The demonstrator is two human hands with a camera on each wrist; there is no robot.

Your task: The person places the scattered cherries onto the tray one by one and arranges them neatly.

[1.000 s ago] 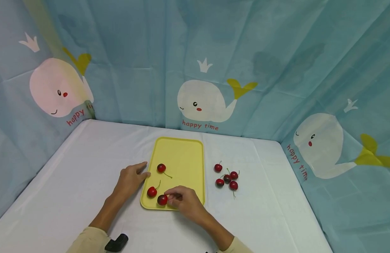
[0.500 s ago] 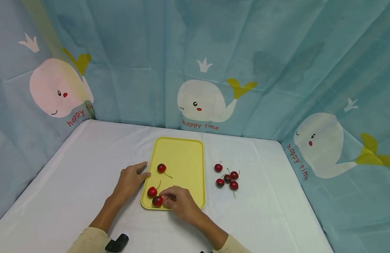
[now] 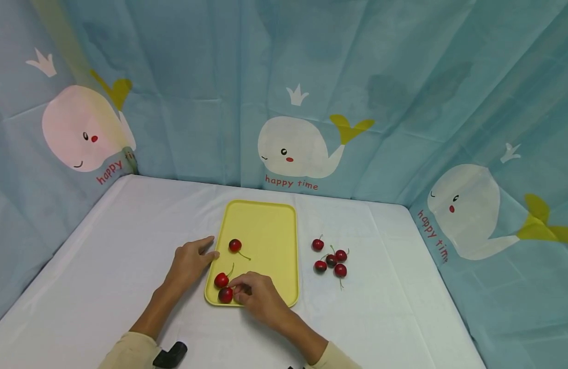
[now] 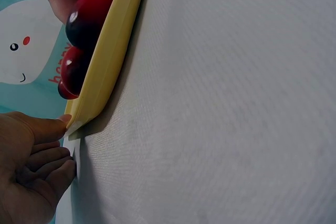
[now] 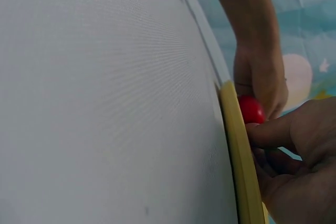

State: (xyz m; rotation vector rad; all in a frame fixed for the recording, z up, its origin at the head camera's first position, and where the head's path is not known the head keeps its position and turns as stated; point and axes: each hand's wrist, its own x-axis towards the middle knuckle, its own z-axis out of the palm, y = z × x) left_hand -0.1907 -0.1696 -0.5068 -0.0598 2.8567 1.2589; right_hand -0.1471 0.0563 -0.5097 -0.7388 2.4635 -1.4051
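My right hand pinches a dark red cherry by its stem side, low over the near-left corner of a yellow tray. Just behind it lies a brighter cherry with its stem up, and a third cherry rests farther back on the tray. At the tray's left edge is my left hand; in the left wrist view its thumb touches the tray's rim while the other fingers hang loose. The right wrist view shows a red cherry beside my right thumb and fingers.
To the right of the tray, several cherries lie grouped on the white tablecloth. Blue curtains printed with whales stand along the back and both sides of the table. A black strap piece shows at the left sleeve.
My right hand has moved left with its cherry, bringing it into the tray's near-left corner beside the brighter cherry. My left hand has stayed at the tray's edge.
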